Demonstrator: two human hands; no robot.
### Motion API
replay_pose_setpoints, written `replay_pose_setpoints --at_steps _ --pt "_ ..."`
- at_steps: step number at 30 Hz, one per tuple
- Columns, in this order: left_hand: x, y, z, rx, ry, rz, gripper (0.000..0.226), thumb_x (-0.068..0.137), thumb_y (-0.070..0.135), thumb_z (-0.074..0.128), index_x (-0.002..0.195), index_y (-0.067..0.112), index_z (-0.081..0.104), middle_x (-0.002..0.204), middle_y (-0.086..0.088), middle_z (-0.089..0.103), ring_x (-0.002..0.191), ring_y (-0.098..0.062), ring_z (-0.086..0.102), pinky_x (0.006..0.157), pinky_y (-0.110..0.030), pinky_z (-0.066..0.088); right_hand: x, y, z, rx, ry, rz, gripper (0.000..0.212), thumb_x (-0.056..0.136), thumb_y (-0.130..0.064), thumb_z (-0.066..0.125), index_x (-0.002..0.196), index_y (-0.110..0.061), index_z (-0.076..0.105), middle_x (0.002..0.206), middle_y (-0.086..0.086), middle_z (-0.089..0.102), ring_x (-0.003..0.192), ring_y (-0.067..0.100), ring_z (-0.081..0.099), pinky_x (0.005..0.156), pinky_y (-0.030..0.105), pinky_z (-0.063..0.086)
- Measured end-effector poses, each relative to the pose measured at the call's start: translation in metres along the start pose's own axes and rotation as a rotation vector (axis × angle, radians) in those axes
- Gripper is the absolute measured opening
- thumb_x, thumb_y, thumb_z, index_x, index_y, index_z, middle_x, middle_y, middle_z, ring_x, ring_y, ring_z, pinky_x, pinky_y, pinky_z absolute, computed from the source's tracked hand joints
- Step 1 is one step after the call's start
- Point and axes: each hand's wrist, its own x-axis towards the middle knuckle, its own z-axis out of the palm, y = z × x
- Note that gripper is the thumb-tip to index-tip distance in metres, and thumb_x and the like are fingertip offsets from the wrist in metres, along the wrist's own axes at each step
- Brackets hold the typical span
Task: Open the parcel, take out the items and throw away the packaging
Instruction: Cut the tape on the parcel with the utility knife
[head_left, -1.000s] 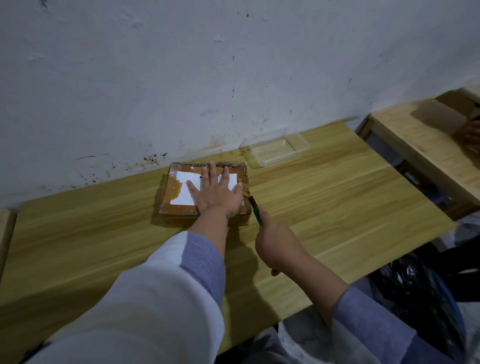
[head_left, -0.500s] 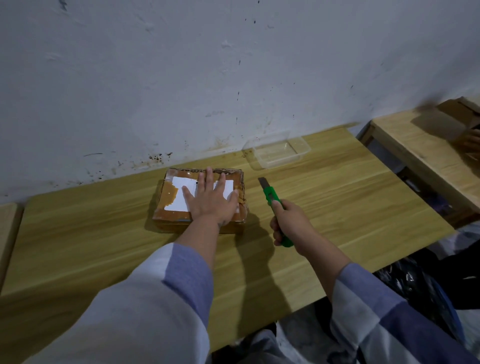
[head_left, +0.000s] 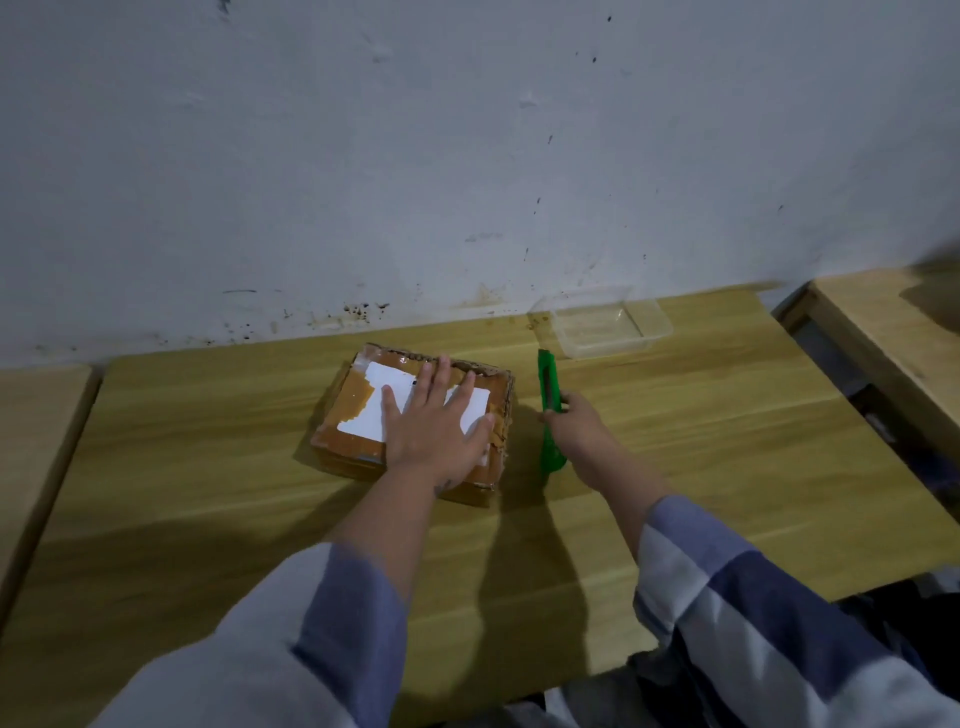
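Note:
A flat cardboard parcel (head_left: 358, 410), wrapped in brown tape and bearing a white label, lies on the wooden table (head_left: 675, 441) near the wall. My left hand (head_left: 436, 423) presses flat on its top with fingers spread. Just right of the parcel, my right hand (head_left: 576, 423) grips a green utility knife (head_left: 548, 384) by its body. The knife points away from me toward the wall, and its lower end sticks out below my hand. The knife is beside the parcel, not touching it.
A clear plastic container (head_left: 608, 327) sits at the back right against the white wall. Another wooden table (head_left: 883, 332) stands to the right across a gap, and a third surface (head_left: 31, 415) lies at the left. Dark bags (head_left: 924, 613) lie below at the right.
My right hand has drawn the knife away from the parcel's right front corner and moved it rightward and farther from me. My left hand has stayed flat on the parcel.

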Motion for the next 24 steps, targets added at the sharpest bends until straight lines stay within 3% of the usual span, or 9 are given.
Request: replay_pose_setpoints --at_steps 6,9,13,16,19,22,24 --pt "0.004 0.0 0.005 0.013 0.025 -0.018 0.065 0.09 0.067 0.005 0.149 0.042 -0.006 0.155 0.008 -0.027 0.145 -0.014 -0.022 0.115 -0.058 -0.007 0.064 -0.017 0.009 -0.164 0.146 -0.074 0.048 0.092 -0.003 0.048 0.138 -0.018 0.045 0.129 0.016 0.058 0.109 0.032 0.059 0.087 0.038 0.052" --pt "0.007 -0.001 0.006 0.018 0.028 -0.03 0.065 0.089 0.068 0.004 0.148 0.043 -0.007 0.154 0.009 -0.029 0.144 -0.013 -0.024 0.115 -0.057 -0.009 0.086 -0.024 0.013 -0.109 0.163 -0.05 0.056 0.087 0.006 0.046 0.14 -0.014 0.043 0.13 0.016 0.055 0.113 0.033 0.056 0.094 0.04 0.051" --pt "0.007 -0.002 0.005 0.013 0.039 -0.033 0.064 0.09 0.068 0.006 0.148 0.044 -0.006 0.155 0.01 -0.028 0.144 -0.012 -0.024 0.115 -0.055 -0.011 0.107 -0.023 0.024 -0.21 0.176 -0.103 0.058 0.079 -0.001 0.052 0.135 -0.017 0.048 0.121 0.016 0.058 0.106 0.035 0.058 0.092 0.043 0.053" --pt "0.007 -0.002 0.004 0.014 0.038 -0.04 0.063 0.09 0.067 0.007 0.148 0.044 -0.006 0.155 0.01 -0.027 0.143 -0.011 -0.024 0.116 -0.055 -0.01 0.117 -0.019 0.027 -0.308 0.142 -0.124 0.053 0.077 -0.006 0.053 0.129 -0.018 0.051 0.118 0.019 0.055 0.11 0.039 0.054 0.09 0.049 0.052" --pt "0.006 -0.002 0.004 0.015 0.036 -0.044 0.064 0.089 0.068 0.005 0.148 0.045 -0.007 0.155 0.01 -0.028 0.144 -0.011 -0.023 0.116 -0.055 -0.009 0.104 -0.027 0.021 -0.448 0.119 -0.146 0.057 0.084 -0.005 0.051 0.139 -0.02 0.043 0.131 0.017 0.043 0.122 0.037 0.042 0.101 0.047 0.043" --pt "0.005 -0.002 0.004 -0.008 0.039 -0.048 0.064 0.089 0.069 0.006 0.148 0.046 -0.005 0.155 0.012 -0.027 0.144 -0.009 -0.023 0.116 -0.054 -0.009 0.096 -0.037 0.021 -0.471 0.147 -0.31 0.047 0.09 -0.01 0.05 0.134 -0.023 0.05 0.136 0.011 0.044 0.125 0.032 0.041 0.105 0.043 0.039" --pt "0.004 -0.001 0.004 -0.04 0.054 -0.049 0.064 0.09 0.069 0.01 0.148 0.045 -0.001 0.156 0.013 -0.023 0.144 -0.008 -0.021 0.117 -0.052 -0.009 0.089 -0.049 0.023 -0.41 0.008 -0.492 0.034 0.093 -0.013 0.05 0.125 -0.019 0.061 0.134 0.009 0.056 0.122 0.026 0.052 0.1 0.032 0.042"
